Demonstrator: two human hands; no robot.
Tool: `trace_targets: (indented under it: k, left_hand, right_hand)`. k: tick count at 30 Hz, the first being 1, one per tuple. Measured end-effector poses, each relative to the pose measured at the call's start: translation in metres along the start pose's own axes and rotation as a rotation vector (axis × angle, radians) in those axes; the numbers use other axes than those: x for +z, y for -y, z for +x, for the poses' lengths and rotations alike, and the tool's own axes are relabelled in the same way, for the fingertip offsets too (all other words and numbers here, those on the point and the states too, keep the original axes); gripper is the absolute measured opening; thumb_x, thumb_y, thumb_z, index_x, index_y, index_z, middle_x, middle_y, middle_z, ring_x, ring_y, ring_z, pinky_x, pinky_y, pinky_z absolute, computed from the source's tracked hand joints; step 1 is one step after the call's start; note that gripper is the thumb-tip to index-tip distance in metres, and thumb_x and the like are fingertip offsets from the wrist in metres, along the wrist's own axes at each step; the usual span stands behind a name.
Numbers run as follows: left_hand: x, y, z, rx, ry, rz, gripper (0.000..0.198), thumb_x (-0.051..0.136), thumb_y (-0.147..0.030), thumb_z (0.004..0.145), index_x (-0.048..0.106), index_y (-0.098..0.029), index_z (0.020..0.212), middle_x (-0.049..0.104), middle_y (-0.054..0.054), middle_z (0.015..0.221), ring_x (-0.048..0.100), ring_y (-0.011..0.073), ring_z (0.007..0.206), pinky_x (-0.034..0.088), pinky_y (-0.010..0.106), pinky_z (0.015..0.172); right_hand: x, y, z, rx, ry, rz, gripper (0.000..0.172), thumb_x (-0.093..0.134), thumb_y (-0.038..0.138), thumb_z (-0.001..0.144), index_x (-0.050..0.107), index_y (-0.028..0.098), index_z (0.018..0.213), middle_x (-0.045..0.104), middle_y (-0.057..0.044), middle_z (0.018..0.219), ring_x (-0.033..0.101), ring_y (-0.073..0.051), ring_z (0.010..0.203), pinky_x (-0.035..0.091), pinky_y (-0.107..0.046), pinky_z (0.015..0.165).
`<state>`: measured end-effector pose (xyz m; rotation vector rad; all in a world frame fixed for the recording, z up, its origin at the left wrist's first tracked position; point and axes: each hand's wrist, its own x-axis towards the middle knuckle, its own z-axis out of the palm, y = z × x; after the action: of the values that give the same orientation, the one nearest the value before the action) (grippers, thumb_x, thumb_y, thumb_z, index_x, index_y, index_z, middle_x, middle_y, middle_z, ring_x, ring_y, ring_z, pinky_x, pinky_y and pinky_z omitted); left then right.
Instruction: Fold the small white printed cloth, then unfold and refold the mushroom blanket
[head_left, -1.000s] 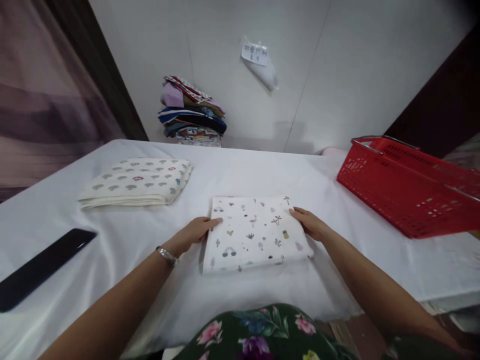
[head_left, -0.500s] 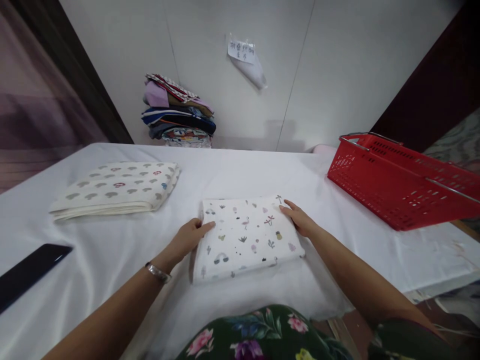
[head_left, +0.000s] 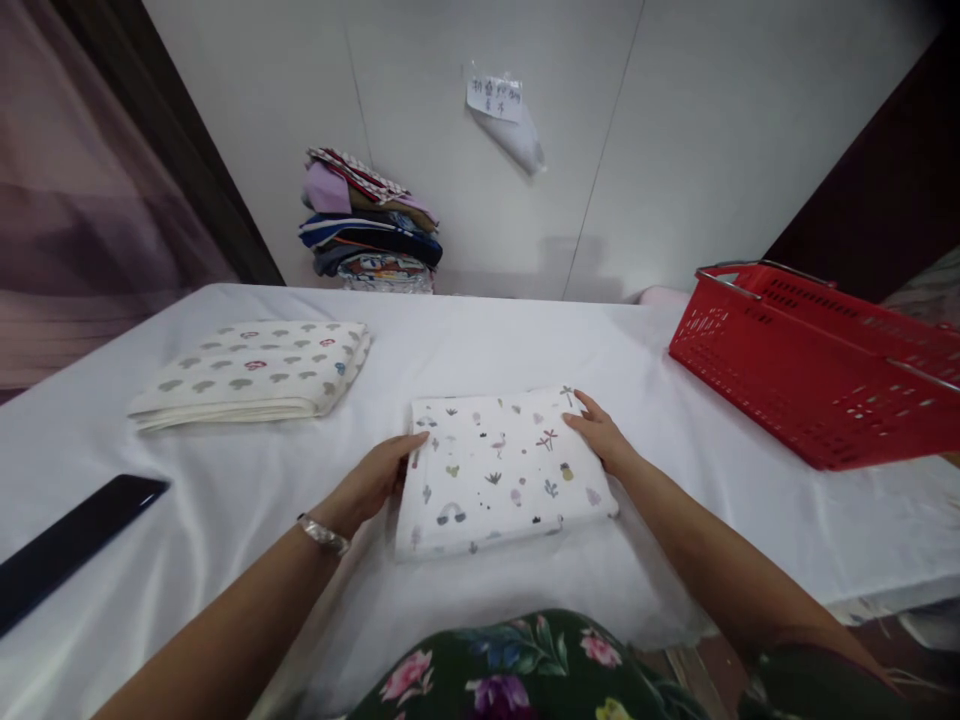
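Observation:
In front of me lies a folded white cloth [head_left: 517,465] printed with a flamingo, rainbows, cacti and a pineapple. My left hand [head_left: 379,475] pinches its left edge, thumb on top and the other fingers partly hidden at or under the side. At the far right corner, my right hand [head_left: 604,435] is closed on the cloth's edge, thumb on top and fingers along the outer side. Further left, a second folded cream cloth [head_left: 262,365] with grey, red and blue cloud-like or mushroom-like prints rests apart from both hands.
A white-covered table [head_left: 510,340] carries everything here. At the right stands a red perforated basket [head_left: 810,370] with metal handles. A dark phone-like slab [head_left: 75,540] lies at the left. Behind the table rises a stack of folded fabrics [head_left: 371,225] against the wall, below a paper sign [head_left: 499,105].
The whole view has shifted slightly, so most things appear further right. My left thumb lies nearer the cloth's edge, and the fingers have slipped lower at its side. The cloth stays folded.

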<state>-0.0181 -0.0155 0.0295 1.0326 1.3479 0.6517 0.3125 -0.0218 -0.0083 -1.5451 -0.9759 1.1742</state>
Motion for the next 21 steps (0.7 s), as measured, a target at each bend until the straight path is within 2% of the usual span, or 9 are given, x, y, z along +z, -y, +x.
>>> trace_targets:
  k: [5, 8, 11, 14, 17, 21]
  left_hand:
    - [0.000, -0.005, 0.015, 0.158, -0.255, 0.114, 0.054, 0.068, -0.047, 0.063, 0.055, -0.016, 0.105, 0.067, 0.006, 0.084, 0.062, 0.0186, 0.074, 0.046, 0.027, 0.062]
    - [0.000, -0.004, 0.034, 0.153, -0.332, 0.202, 0.055, 0.066, -0.047, 0.064, 0.054, -0.014, 0.106, 0.067, 0.007, 0.083, 0.061, 0.0190, 0.074, 0.046, 0.028, 0.064]
    - [-0.001, -0.001, 0.049, 0.104, -0.361, 0.276, 0.056, 0.065, -0.049, 0.064, 0.055, -0.013, 0.106, 0.066, 0.008, 0.085, 0.061, 0.0196, 0.075, 0.047, 0.029, 0.064]
    - [-0.004, 0.002, 0.047, 0.073, -0.303, 0.202, 0.065, 0.064, -0.050, 0.066, 0.048, -0.013, 0.117, 0.065, 0.009, 0.086, 0.062, 0.0181, 0.071, 0.047, 0.028, 0.061]
    - [-0.007, 0.003, 0.031, -0.006, -0.200, 0.142, 0.077, 0.064, -0.053, 0.066, 0.040, -0.012, 0.126, 0.065, 0.011, 0.090, 0.063, 0.0189, 0.072, 0.049, 0.029, 0.058]
    - [-0.007, 0.009, 0.015, -0.034, -0.052, 0.195, 0.082, 0.069, -0.053, 0.062, 0.038, -0.015, 0.127, 0.063, 0.014, 0.103, 0.064, 0.0228, 0.080, 0.051, 0.031, 0.062]
  right_hand:
    - [-0.003, 0.014, 0.011, -0.117, -0.038, 0.011, 0.075, 0.064, 0.033, 0.074, 0.028, 0.026, 0.140, 0.062, -0.008, 0.111, 0.064, -0.021, 0.086, 0.052, -0.031, 0.071]
    - [-0.001, 0.019, 0.025, -0.037, -0.101, -0.085, 0.077, 0.063, 0.032, 0.075, 0.026, 0.021, 0.141, 0.058, -0.012, 0.118, 0.062, -0.021, 0.091, 0.051, -0.030, 0.075]
    - [-0.001, 0.018, 0.031, 0.055, -0.092, -0.185, 0.077, 0.061, 0.040, 0.077, 0.025, 0.019, 0.142, 0.054, -0.013, 0.124, 0.061, -0.022, 0.094, 0.050, -0.030, 0.076]
    - [-0.009, 0.014, 0.021, 0.096, -0.059, -0.206, 0.080, 0.058, 0.050, 0.077, 0.022, 0.024, 0.143, 0.056, -0.011, 0.122, 0.061, -0.022, 0.091, 0.050, -0.030, 0.069]
    - [-0.024, 0.008, 0.000, 0.165, -0.019, -0.220, 0.082, 0.057, 0.054, 0.075, 0.019, 0.027, 0.143, 0.060, -0.009, 0.115, 0.061, -0.020, 0.078, 0.049, -0.028, 0.060]
    - [-0.034, -0.002, -0.032, 0.166, 0.037, -0.287, 0.081, 0.058, 0.055, 0.074, 0.023, 0.026, 0.142, 0.063, -0.007, 0.101, 0.060, -0.017, 0.073, 0.047, -0.027, 0.059]
